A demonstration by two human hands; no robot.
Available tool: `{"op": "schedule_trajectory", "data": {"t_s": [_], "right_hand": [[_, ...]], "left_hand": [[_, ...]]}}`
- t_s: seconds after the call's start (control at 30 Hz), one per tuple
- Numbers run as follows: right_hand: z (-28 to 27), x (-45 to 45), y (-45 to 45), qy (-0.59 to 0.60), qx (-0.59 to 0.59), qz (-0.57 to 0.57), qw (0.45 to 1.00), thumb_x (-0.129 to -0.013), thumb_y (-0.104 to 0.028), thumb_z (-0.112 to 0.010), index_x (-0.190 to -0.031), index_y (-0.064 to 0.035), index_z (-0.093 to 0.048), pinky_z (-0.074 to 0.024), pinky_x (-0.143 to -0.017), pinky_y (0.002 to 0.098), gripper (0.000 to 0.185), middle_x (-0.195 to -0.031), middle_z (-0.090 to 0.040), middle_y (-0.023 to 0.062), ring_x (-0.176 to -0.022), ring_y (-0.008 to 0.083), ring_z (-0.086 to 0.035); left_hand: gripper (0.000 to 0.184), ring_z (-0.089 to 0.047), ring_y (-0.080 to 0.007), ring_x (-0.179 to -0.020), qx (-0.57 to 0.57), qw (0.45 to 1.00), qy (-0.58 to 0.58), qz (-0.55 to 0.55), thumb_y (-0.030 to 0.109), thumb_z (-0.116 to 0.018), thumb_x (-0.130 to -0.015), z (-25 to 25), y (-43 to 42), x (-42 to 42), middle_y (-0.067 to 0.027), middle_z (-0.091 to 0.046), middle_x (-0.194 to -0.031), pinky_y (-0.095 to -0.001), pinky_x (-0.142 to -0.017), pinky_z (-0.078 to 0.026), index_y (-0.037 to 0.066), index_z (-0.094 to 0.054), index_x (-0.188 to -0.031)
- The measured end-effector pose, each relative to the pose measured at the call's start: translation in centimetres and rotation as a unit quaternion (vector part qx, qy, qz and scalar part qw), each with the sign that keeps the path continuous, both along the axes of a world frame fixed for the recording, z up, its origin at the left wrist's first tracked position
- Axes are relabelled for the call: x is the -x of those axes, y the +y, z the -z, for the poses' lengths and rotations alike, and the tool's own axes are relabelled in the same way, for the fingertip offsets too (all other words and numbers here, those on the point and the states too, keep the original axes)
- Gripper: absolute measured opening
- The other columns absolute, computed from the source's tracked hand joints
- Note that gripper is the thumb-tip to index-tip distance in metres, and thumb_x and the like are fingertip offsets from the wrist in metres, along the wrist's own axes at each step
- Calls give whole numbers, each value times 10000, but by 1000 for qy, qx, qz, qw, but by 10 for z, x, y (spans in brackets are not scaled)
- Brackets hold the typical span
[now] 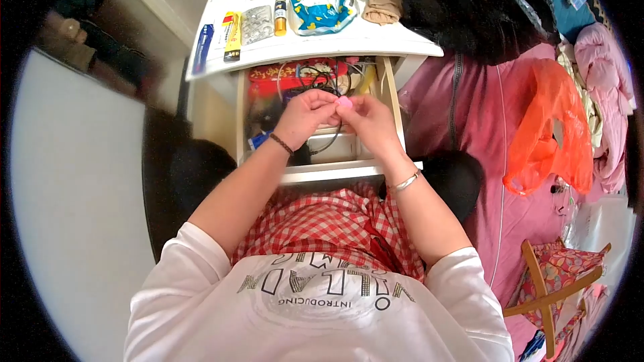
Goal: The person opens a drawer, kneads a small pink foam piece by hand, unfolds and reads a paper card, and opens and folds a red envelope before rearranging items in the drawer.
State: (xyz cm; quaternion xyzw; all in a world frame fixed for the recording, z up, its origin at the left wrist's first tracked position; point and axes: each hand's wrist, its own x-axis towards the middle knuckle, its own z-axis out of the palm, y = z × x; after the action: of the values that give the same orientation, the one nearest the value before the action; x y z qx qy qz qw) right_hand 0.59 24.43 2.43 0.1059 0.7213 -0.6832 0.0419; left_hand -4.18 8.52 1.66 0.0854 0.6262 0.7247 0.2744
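Note:
Both hands meet over an open drawer (400, 117), pinching a small pink object (344, 102) whose kind I cannot make out. My left hand (308, 117) grips it from the left with thumb and fingers. On the other side, my right hand (372, 121) has its fingertips closed on the same piece. Below them in the drawer lie a red packet with gold lettering (272, 79), black cables (315, 79) and a white box-like item (335, 149). Part of the drawer's contents is hidden by my hands.
On the white cabinet top (282, 53) stand a yellow-and-black tube (232, 37), a blue box (202, 47), a clear case (257, 25), a small bottle (280, 17) and a blue-and-yellow packet (322, 10). An orange plastic bag (553, 134) lies on the pink bedding (479, 121) at right.

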Motion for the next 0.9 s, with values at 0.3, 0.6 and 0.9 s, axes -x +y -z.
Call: {"op": "schedule_trajectory", "data": {"t_s": [0.3,0.6,0.9], "right_hand": [[-2,2,5,56,-140,6,989,-765,-238,-699,-856,17,-580,-463,-605,304,296,-729,-614,115,-654,187,-581],[6,-4,-6,97,-211,24,972,-735,-214,-707,-920,3,-555,-486,-656,360,323,-766,-621,169,-717,280,-621],[-12,-20,-11,166,-378,-18,911,-756,-157,-668,-901,2,-506,-486,-695,430,270,-829,-620,188,-779,361,-607]], "left_hand": [[211,-611,-140,-863,-11,1000,1,6,125,-556,-886,6,3,-2,-80,-616,-978,-258,-782,-511,-3,-566,-1053],[249,-597,-157,-912,-66,994,-79,24,151,-578,-876,13,-1,0,-92,-607,-1006,-284,-794,-505,-16,-542,-1057],[187,-596,-139,-845,-66,990,-121,-7,88,-602,-848,2,-1,-2,-59,-604,-922,-270,-769,-508,22,-550,-1015]]}}
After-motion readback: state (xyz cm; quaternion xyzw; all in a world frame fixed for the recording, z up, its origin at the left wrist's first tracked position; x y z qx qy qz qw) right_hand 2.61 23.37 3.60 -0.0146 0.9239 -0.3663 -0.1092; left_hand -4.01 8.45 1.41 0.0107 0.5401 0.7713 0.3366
